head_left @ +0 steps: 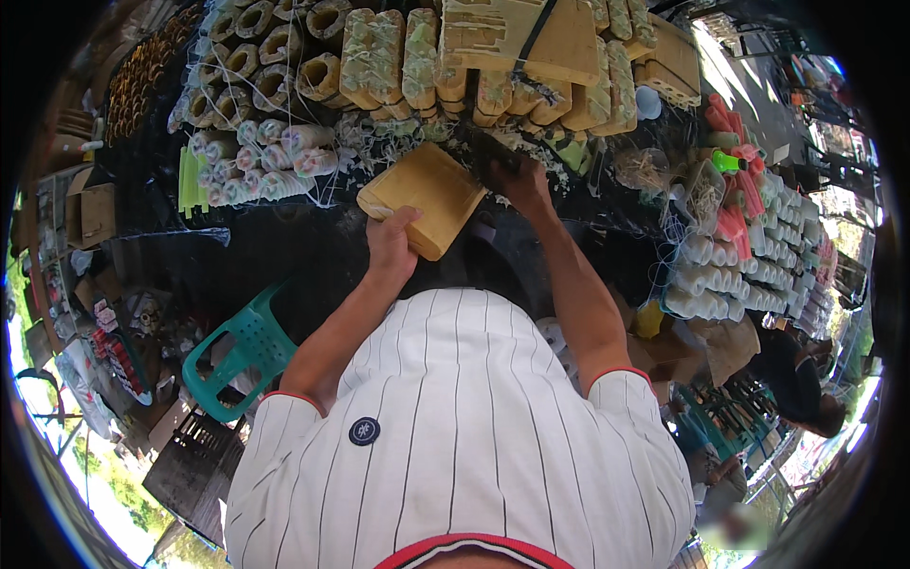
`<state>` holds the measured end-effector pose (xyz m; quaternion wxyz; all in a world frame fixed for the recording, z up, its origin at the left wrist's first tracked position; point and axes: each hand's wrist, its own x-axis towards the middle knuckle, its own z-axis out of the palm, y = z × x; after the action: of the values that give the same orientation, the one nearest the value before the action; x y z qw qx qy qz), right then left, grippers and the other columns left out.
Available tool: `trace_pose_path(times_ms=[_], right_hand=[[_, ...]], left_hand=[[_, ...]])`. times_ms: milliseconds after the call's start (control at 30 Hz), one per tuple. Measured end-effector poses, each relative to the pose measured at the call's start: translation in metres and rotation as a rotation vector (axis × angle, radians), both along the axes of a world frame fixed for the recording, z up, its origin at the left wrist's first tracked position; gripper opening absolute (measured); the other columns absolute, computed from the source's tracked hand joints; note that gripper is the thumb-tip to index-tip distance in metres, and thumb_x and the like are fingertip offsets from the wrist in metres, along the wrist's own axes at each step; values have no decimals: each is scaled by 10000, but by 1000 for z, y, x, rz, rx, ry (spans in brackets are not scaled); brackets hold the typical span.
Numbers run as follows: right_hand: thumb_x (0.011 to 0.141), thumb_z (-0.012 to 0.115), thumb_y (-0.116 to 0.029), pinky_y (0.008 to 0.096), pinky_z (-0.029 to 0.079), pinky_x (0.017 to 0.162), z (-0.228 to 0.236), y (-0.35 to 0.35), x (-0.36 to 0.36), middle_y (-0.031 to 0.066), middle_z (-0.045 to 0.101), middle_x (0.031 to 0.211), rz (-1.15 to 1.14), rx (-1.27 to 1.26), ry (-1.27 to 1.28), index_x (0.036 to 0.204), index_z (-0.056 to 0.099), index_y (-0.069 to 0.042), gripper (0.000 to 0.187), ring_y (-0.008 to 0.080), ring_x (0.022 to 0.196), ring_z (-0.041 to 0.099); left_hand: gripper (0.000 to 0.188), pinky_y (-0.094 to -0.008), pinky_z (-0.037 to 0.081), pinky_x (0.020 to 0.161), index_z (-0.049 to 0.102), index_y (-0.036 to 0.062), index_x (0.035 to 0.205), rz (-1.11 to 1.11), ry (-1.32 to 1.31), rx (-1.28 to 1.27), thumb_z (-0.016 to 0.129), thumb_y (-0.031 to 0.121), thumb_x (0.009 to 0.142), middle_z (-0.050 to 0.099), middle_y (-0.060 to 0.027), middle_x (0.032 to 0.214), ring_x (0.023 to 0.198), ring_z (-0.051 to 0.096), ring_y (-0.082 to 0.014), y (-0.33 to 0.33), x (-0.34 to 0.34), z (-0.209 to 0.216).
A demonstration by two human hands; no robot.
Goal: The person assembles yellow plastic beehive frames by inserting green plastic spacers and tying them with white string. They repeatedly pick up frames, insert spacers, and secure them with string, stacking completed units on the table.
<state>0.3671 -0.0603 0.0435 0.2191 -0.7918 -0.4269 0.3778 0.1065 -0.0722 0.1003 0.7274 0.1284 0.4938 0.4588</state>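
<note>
My left hand (395, 240) is closed round the near left edge of a tan, smooth-faced block (424, 196), thumb on top. The block is tilted, and its far corner lies over the cluttered dark table edge. On the far right side of the block my right hand (523, 182) is closed on a dark, flat tool (488, 152), which reaches away toward the stacked blocks. The tool's kind is hard to make out against the dark surface. Pale scraps (379, 137) lie scattered around the block and the tool.
Behind stand tan blocks with pale green crusted faces (373, 62) and hollow tan tubes (275, 85). White plastic-wrapped rolls (275, 156) lie left, more white rolls (706, 275) and red tubes (739, 204) right. A green plastic chair (242, 346) stands at my left; another person (791, 375) is far right.
</note>
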Motion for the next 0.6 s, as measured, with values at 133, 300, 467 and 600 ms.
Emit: trace_pose_path(times_ms=[133, 300, 467, 600], right_hand=[[890, 715, -69, 466, 579, 834, 111, -32, -27, 223, 742, 1051, 504, 422, -50, 1279, 726, -54, 390, 392, 971, 723], [834, 676, -23, 495, 585, 872, 116, -56, -92, 210, 740, 1069, 685, 426, -67, 1334, 688, -62, 501, 407, 956, 720], [858, 603, -28, 496, 579, 905, 53, 9, -74, 224, 738, 1106, 586, 266, -3, 1407, 639, -56, 551, 409, 998, 724], [886, 551, -16, 486, 562, 940, 43, 40, -44, 245, 716, 1179, 501, 71, -67, 1434, 627, -56, 555, 416, 1065, 706]], left_hand=[[447, -442, 511, 1093, 512, 45, 1437, 15, -239, -26, 605, 206, 1031, 632, -115, 1345, 1231, 640, -282, 2, -3, 10], [544, -446, 444, 1167, 481, 65, 1494, 77, -288, 54, 426, 471, 1136, 601, -113, 1445, 1337, 586, -282, 1, -1, 10], [590, -461, 428, 1188, 451, 73, 1527, 41, -281, -12, 424, 513, 1136, 587, -120, 1461, 1351, 576, -286, 4, 1, 19], [592, -467, 425, 1192, 449, 70, 1528, 33, -301, -37, 416, 515, 1139, 585, -118, 1463, 1344, 582, -286, 7, 3, 20]])
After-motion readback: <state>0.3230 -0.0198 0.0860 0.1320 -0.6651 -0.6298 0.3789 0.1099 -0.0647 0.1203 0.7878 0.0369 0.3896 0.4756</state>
